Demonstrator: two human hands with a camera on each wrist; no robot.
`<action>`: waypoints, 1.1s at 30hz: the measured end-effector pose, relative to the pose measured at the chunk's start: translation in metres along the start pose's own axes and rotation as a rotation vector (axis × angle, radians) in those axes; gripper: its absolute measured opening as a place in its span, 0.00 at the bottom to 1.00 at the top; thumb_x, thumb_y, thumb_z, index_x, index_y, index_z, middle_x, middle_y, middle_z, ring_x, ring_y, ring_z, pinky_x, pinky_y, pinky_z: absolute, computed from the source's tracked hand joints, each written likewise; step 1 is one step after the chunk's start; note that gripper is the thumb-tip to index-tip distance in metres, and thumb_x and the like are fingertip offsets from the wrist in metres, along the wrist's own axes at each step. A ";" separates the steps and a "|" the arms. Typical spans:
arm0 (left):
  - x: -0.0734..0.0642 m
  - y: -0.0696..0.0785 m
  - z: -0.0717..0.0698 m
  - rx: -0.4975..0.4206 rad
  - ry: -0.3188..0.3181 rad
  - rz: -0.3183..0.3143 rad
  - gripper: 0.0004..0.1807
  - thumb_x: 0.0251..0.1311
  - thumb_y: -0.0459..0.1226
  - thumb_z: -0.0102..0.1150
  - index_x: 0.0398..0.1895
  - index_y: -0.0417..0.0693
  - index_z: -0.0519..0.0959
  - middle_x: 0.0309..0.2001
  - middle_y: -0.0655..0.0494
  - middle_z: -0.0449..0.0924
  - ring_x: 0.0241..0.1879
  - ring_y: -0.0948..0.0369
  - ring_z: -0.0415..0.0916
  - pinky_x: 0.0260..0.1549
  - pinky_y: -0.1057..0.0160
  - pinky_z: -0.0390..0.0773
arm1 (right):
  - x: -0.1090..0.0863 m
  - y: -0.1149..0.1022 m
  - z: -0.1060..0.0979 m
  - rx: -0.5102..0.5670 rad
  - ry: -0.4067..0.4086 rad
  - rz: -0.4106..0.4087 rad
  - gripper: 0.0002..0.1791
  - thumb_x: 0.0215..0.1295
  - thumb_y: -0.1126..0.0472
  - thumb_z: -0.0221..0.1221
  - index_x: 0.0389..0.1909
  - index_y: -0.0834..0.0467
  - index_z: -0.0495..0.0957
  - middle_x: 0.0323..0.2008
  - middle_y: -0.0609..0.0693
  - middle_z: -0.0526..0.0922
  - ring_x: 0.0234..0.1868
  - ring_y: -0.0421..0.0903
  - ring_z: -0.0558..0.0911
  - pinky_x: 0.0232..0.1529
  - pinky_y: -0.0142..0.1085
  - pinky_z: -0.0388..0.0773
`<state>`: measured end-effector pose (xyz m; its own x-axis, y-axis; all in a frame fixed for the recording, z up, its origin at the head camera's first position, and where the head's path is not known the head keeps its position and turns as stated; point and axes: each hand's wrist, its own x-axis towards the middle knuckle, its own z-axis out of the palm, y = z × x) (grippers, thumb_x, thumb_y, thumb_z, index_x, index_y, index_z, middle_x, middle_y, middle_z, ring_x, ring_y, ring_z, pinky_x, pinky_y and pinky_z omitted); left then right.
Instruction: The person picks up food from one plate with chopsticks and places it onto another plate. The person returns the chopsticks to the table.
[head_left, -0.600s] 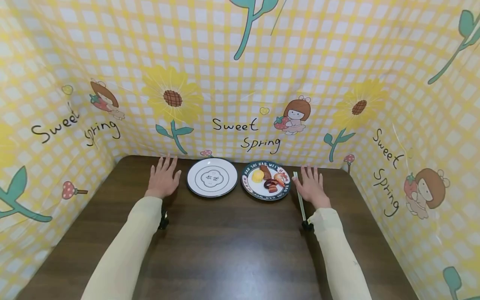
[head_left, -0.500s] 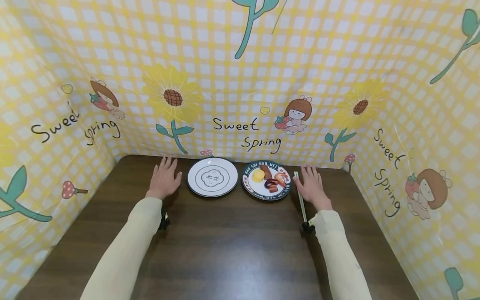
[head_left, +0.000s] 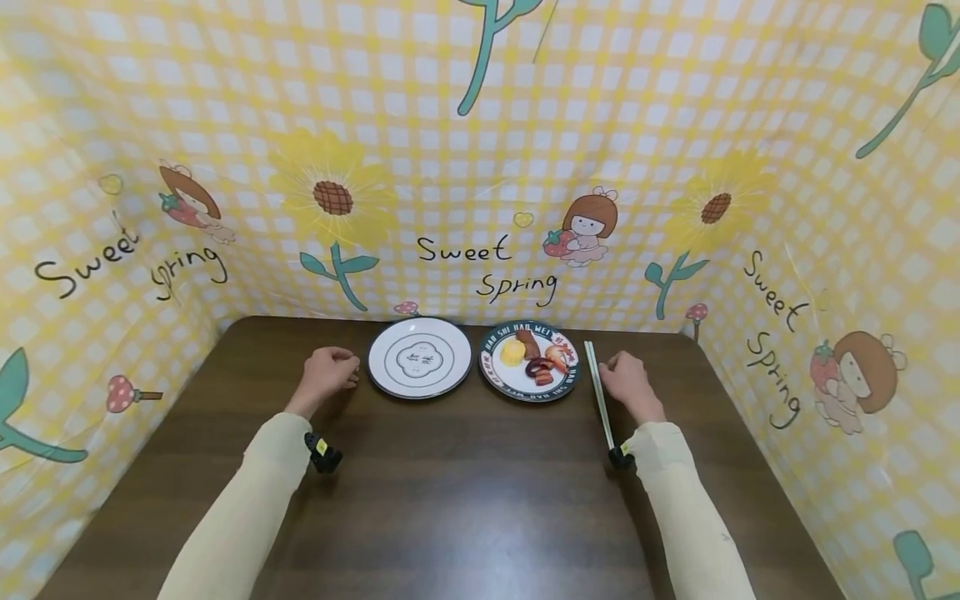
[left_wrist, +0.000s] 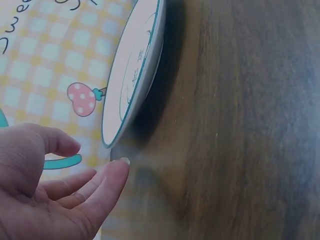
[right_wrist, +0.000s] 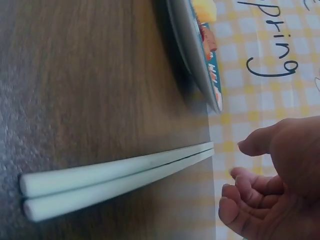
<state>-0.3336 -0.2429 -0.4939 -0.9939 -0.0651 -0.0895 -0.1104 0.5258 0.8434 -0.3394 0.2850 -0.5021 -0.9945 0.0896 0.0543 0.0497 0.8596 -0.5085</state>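
Observation:
My left hand (head_left: 326, 379) is just left of a white plate (head_left: 382, 358) with a dark rim and a printed emblem. In the left wrist view, its fingers (left_wrist: 107, 187) bend loosely towards the thumb, a gap between them, apart from the plate. My right hand (head_left: 630, 385) is just right of a pair of pale chopsticks (head_left: 600, 396) lying side by side on the table. The right wrist view has its fingers curled loosely beside the chopsticks' far ends, holding nothing. Left of the chopsticks is a green-rimmed plate (head_left: 491, 377) bearing yellow, brown and reddish food pieces (head_left: 542, 368).
Both plates stand at the back edge of the dark wooden table (head_left: 450, 492). A yellow-and-white checked cloth (head_left: 442, 167) with flowers and lettering hangs behind and along both sides. Each wrist wears a black camera (head_left: 322, 452).
Both hands were spread with fingers straight; now their fingers are bent. The left hand's fingers have drawn back from the table's far edge. The plates and chopsticks stay in place.

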 end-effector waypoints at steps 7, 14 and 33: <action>0.012 -0.004 0.010 -0.025 -0.052 -0.058 0.28 0.73 0.38 0.52 0.64 0.21 0.69 0.56 0.26 0.77 0.45 0.49 0.85 0.44 0.60 0.88 | 0.009 -0.004 0.004 -0.052 -0.092 0.067 0.26 0.73 0.56 0.56 0.13 0.58 0.65 0.13 0.48 0.62 0.20 0.48 0.68 0.23 0.38 0.67; 0.016 -0.005 0.019 -0.005 -0.022 -0.067 0.27 0.72 0.38 0.54 0.63 0.23 0.70 0.57 0.26 0.77 0.40 0.57 0.86 0.43 0.62 0.88 | 0.009 -0.008 0.010 -0.086 -0.165 0.106 0.18 0.73 0.53 0.57 0.28 0.63 0.74 0.27 0.57 0.76 0.29 0.52 0.76 0.27 0.41 0.76; 0.017 -0.007 0.035 -0.130 -0.024 -0.146 0.27 0.75 0.36 0.52 0.70 0.25 0.65 0.61 0.28 0.75 0.44 0.58 0.82 0.39 0.71 0.86 | 0.014 -0.017 0.020 -0.160 -0.214 0.146 0.14 0.74 0.60 0.53 0.40 0.69 0.79 0.32 0.60 0.79 0.30 0.54 0.78 0.27 0.41 0.78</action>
<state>-0.3504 -0.2180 -0.5198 -0.9674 -0.1118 -0.2274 -0.2533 0.3986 0.8815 -0.3563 0.2621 -0.5097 -0.9717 0.1252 -0.2003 0.1911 0.9153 -0.3546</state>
